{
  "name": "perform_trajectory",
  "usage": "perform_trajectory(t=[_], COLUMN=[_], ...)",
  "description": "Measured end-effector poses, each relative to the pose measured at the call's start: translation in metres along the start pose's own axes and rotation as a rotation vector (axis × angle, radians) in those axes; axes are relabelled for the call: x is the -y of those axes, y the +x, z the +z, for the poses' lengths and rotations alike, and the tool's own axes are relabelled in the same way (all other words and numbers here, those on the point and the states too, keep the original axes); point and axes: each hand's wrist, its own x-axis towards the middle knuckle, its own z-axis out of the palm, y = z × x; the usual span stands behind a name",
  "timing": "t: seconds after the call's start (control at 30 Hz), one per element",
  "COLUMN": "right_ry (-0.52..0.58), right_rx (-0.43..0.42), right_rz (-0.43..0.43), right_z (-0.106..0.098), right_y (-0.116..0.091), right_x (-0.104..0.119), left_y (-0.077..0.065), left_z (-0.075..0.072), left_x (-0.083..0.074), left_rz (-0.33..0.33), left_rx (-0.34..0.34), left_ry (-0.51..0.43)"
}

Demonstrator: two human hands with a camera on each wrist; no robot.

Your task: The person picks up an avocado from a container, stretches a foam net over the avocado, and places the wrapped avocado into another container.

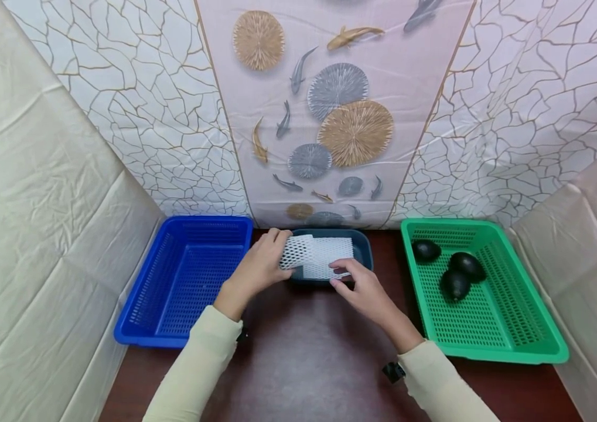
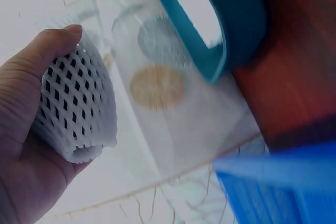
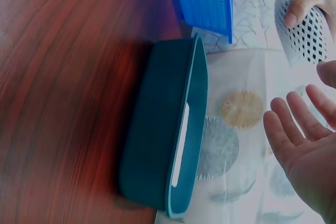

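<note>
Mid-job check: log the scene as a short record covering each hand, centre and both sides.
Left hand: grips a white foam mesh sleeve
Sleeve contents: dark through the holes; can't tell what
Right hand: open, holding nothing
Centre: dark teal rounded-rectangular tray with white foam netting inside
Left side: blue rectangular plastic basket
Right side: green rectangular plastic basket holding three black oval fruits

tray between baskets on table

Where I stand, the light is bright and quite even, with a pale glare on the table, while in the left wrist view the blue basket is blurred and the patterned wall looks washed out.
</note>
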Motion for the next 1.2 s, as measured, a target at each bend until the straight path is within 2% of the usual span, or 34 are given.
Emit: perform_trajectory(t=[0.2,0.4,0.57,0.7,0.83,0.93,1.03,1.2], right_ry=[-0.137,-0.197,-0.241,-0.255,-0.300,-0.342,-0.374,-0.440], right_rx=[0.032,0.120,0.158,0.198,0.242,0.273,0.292,0.336], right_rz=[-0.178,-0.247,-0.338,-0.407,-0.446,-0.479,-0.525,-0.575], right_z=[0.015,0.030,0.047,0.061,0.077,0.090,0.102,0.120], right_y=[0.005,0.011,0.017,0.022,0.029,0.033,0.035,0.038], right_x=[0.008,0.023,0.035,0.042,0.049,0.053,0.056,0.058], left_y=[-0.004,-0.008,-0.014,-0.020,-0.026,-0.029,-0.031,-0.034], left_z=[-0.015,-0.022,-0.026,-0.027,-0.027,-0.024,-0.019,-0.011], left_x=[0.023,0.046,0.075,0.099,0.119,0.132,0.144,0.159], left_rz=[-0.060,-0.119,-0.140,-0.189,-0.261,-0.291,-0.280,-0.257], left_rx=[0.001,0.022,0.016,0.020,0.037,0.054,0.069,0.072], left_ry=[0.008,0.012,-0.018,-0.039,-0.063,-0.079,-0.048,0.061])
